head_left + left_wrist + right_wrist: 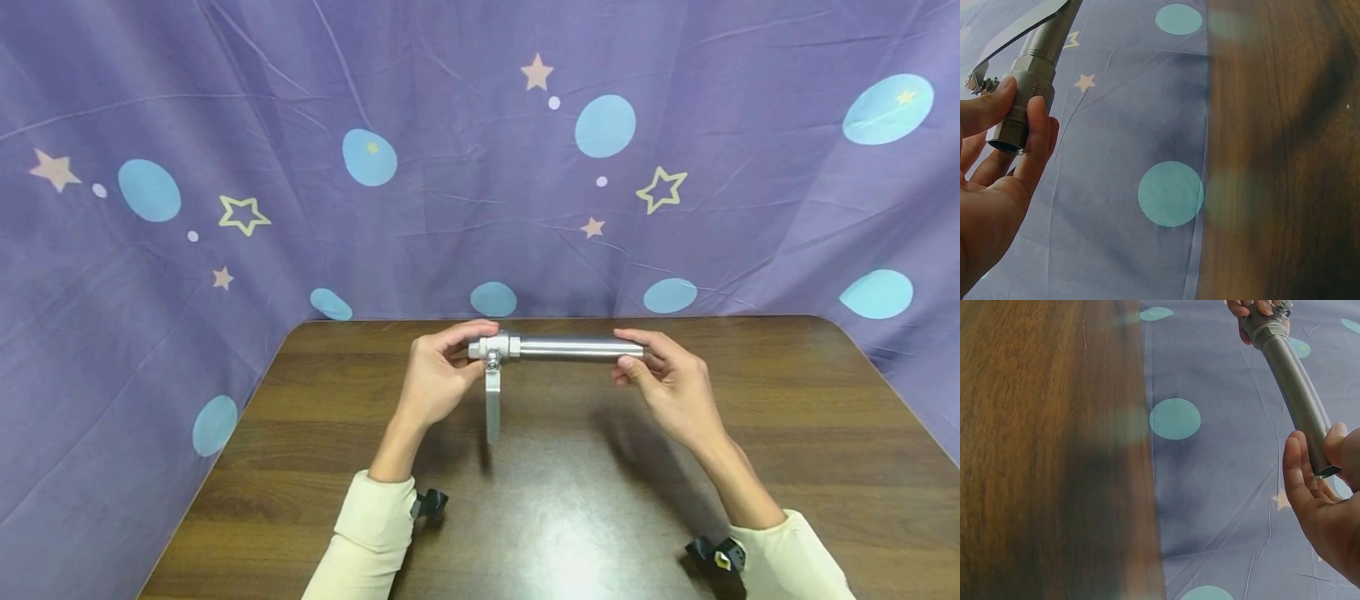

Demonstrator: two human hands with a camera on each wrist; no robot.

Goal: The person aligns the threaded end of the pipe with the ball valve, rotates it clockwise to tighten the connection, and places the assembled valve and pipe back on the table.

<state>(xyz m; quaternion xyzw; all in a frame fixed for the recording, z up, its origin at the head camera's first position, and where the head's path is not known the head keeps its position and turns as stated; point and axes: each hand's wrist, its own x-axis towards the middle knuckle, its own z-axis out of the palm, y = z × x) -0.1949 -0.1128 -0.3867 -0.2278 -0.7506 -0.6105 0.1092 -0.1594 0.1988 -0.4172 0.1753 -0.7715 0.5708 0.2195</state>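
A silver ball valve (497, 344) with a long flat lever handle (492, 408) is joined to a shiny metal pipe (570, 348). Both are held level above the table, the handle pointing toward me. My left hand (438, 375) pinches the valve body at its left end between thumb and fingers. At the pipe's right end, my right hand (675, 387) grips the tube between thumb and fingers. From the left wrist view, the valve's open hexagonal end (1007, 139) shows between the fingers. The right wrist view shows the pipe's cut end (1327, 471) beside the thumb.
Beneath the hands is a brown wooden table (337, 467) with a bright glare spot near its front. A purple curtain (465, 192) printed with stars and blue dots hangs behind and at both sides. Dark camera mounts (430, 503) sit on both wrists.
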